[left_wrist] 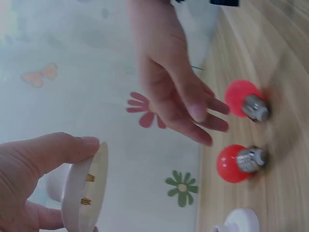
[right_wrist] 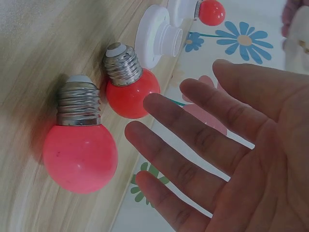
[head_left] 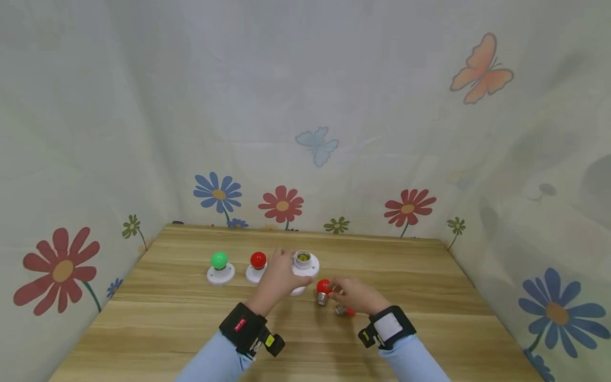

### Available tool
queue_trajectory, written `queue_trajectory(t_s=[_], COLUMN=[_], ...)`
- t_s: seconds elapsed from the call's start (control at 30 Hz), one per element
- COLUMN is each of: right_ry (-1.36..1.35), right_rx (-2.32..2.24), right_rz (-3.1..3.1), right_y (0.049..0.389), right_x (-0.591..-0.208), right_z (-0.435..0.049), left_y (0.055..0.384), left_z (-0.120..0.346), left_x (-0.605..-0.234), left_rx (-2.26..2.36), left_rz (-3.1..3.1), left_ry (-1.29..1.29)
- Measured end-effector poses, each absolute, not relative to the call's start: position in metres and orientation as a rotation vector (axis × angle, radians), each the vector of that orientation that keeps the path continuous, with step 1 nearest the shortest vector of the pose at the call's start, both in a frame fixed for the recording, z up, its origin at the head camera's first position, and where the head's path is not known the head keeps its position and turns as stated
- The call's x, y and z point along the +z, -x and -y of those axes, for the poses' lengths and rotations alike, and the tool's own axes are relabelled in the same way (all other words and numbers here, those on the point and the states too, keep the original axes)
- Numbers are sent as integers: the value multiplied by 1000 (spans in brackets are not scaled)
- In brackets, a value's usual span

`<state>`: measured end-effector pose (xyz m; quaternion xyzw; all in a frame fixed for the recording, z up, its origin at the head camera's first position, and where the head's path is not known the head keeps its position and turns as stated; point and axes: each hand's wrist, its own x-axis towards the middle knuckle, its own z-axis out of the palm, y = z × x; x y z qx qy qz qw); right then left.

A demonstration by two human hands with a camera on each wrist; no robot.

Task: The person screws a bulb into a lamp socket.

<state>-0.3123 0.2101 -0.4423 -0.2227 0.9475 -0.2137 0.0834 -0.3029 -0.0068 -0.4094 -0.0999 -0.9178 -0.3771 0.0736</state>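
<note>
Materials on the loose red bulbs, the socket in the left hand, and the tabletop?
Loose red bulbs: smooth, soft-sheen globes, plastic or coated glass; screw bases metal, from bright thread reflections.
Held socket: probably white moulded plastic, smooth walls; brass-coloured contacts look metal.
Tabletop: wood grain, solid or laminate unclear.

The fingers of the left hand (head_left: pixel 278 273) hold 1 lamp base (head_left: pixel 311 268) above the table (head_left: pixel 406 276); the lower base (head_left: pixel 298 291) stands on the table below them. To their left are 2 more: the outer base (head_left: pixel 221 277) bearing the outer bulb (head_left: pixel 219 260), and the inner base (head_left: pixel 253 275) bearing the inner bulb (head_left: pixel 258 260). Just left of the right hand's (head_left: pixel 360 297) fingers lies 1 loose bulb (head_left: pixel 323 288); below them, the nearer loose bulb (head_left: pixel 341 310).
</note>
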Motion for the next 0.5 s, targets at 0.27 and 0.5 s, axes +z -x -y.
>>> queue_trajectory(t_s=[0.27,0.5], right_ry=[647,649], right_rx=[-661,-672], right_rz=[-2816,-2809], right_y=[309,309], right_x=[-441,-440], right_z=[-211,-210], left_y=[299,301], left_z=[2,2], left_x=[-402,-414], left_rx=[-1269,-1304], left_rz=[2618,2642], left_ry=[311,295])
